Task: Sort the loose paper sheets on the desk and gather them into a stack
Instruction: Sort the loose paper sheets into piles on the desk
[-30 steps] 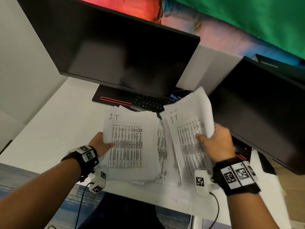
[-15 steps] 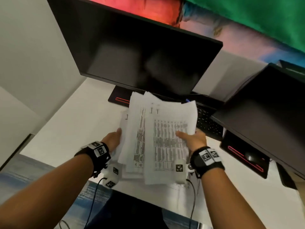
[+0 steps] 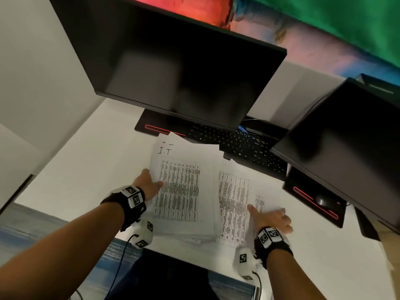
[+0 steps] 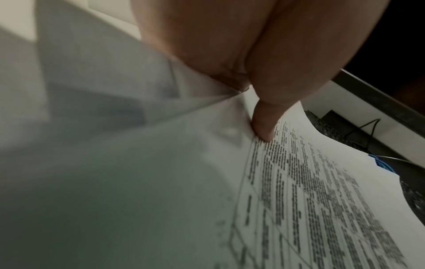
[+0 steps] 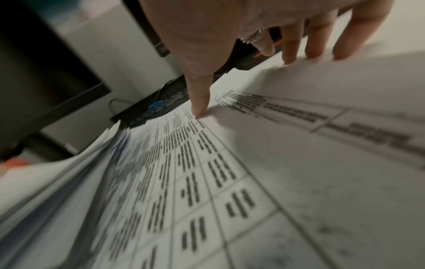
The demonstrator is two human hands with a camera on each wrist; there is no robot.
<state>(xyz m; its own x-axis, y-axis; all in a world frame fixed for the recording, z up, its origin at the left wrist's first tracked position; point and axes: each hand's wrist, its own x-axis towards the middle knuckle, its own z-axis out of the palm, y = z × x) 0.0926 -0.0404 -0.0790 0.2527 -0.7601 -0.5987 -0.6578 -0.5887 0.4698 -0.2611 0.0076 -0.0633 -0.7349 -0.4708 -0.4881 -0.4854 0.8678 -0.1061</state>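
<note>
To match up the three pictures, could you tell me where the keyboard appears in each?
Head: the keyboard lies centre-right, beyond the paper sheets.
Left wrist: a dark strip at the right edge.
Right wrist: a blurred dark strip at centre-left.
Shared landmark: the blue cable by it.

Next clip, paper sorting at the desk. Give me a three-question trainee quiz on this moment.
1. True or false: the left hand pinches the stack of sheets at its left edge.
2. What is handwritten at the top of the stack's top sheet?
3. The right hand is: A) on the keyboard; B) spread over the loose sheets beside the stack; C) touching a monitor.

Key: 1 true. 2 "I.T". 3 B.
</note>
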